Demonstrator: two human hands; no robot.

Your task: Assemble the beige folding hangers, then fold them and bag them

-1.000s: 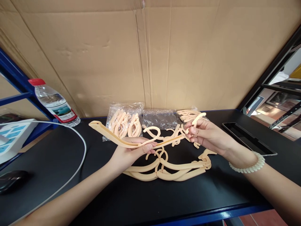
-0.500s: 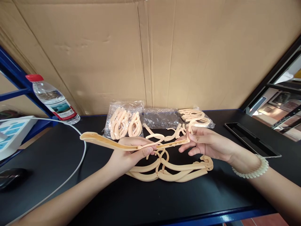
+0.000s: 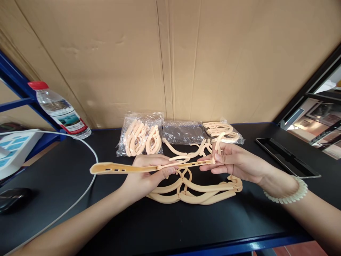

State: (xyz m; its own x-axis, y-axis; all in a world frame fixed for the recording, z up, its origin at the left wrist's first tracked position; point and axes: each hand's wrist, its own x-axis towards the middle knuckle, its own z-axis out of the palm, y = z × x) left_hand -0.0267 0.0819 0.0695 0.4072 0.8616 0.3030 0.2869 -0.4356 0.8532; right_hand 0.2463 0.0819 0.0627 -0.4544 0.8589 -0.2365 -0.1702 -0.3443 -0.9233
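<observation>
A cream plastic folding hanger (image 3: pixel 112 168) is stretched out level in the air between my hands, its slotted underside partly turned towards me. My left hand (image 3: pixel 146 176) is closed around its middle, thumb on top, next to a thin curved piece. At the other end, my right hand (image 3: pixel 238 161) pinches the hanger's tip, where a curved hook (image 3: pixel 218 140) stands up. Below them, several folding hangers (image 3: pixel 213 188) lie joined or stacked on the black table, partly covered by my left hand. More loose hanger pieces (image 3: pixel 174 149) lie behind.
Along the cardboard wall are a clear bag of hangers (image 3: pixel 140 137), an empty-looking plastic wrapper (image 3: pixel 183 132) and another bagged bundle (image 3: pixel 223 129). A water bottle (image 3: pixel 62 112), white cable (image 3: pixel 93 177), mouse (image 3: pixel 13 199) and power strip (image 3: pixel 20 151) are left; a tablet (image 3: pixel 287 156) lies right.
The hanger has turned slightly about its length, so slots now show along its left part, and its left end sits a bit lower. Both hands keep their hold.
</observation>
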